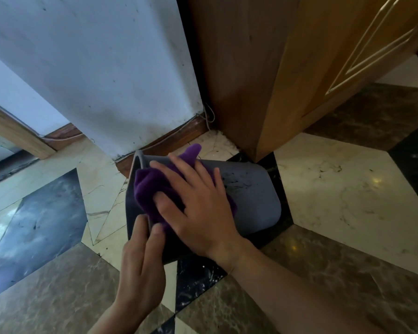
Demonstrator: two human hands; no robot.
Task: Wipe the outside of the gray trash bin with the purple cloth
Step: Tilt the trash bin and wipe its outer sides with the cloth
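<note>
The gray trash bin (pixel 251 189) lies on its side on the marble floor, its open rim to the left and its base to the right. Dark smudges mark its upper side near the base. My right hand (pixel 198 208) lies flat on the bunched purple cloth (pixel 150 189) and presses it against the bin's upper side near the rim. One corner of the cloth sticks up behind my fingers. My left hand (pixel 143 268) grips the rim at the near edge, with the fingers curled over it.
A white wall corner (pixel 106 80) with a wooden skirting board stands just behind the bin. A wooden cabinet (pixel 275 80) rises at the back right. A thin cable runs along the skirting. Patterned marble floor (pixel 336 179) spreads all around.
</note>
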